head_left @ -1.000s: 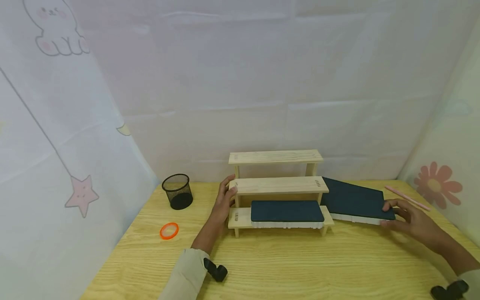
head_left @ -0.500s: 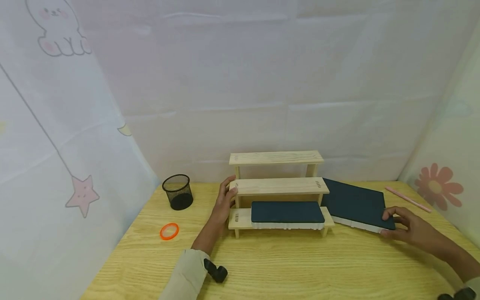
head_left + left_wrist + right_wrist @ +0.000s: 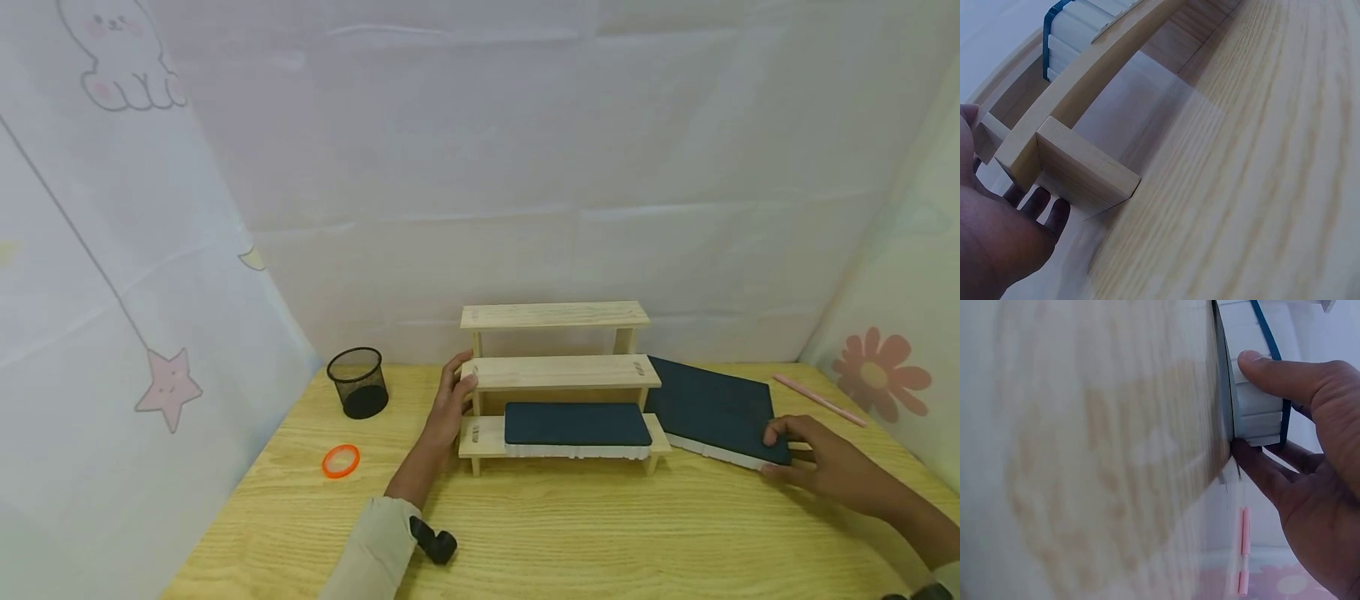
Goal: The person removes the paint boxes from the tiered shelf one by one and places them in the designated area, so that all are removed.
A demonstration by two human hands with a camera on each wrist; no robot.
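Note:
In the head view a three-tier wooden step shelf (image 3: 560,372) stands at the back of the table. On its lowest tier lies a flat white box with a dark blue top (image 3: 577,424). My left hand (image 3: 447,408) grips the left end of the shelf, thumb on the middle plank, with several fingers (image 3: 1036,203) curled below the plank in the left wrist view. To the right lies a bigger flat box with a dark blue top (image 3: 712,410) and ribbed white sides, partly hidden behind the shelf. My right hand (image 3: 828,467) pinches its near right corner, thumb on the white side.
A black mesh pen cup (image 3: 358,383) stands at the back left, with an orange ring (image 3: 341,461) in front of it. A pink pen (image 3: 819,400) lies behind the right hand. Fabric (image 3: 525,167) hangs behind the table (image 3: 562,533) and along both sides.
The near right corner of the bigger box has come slightly lower and toward the front, with my right hand on it. My left hand keeps its grip on the shelf.

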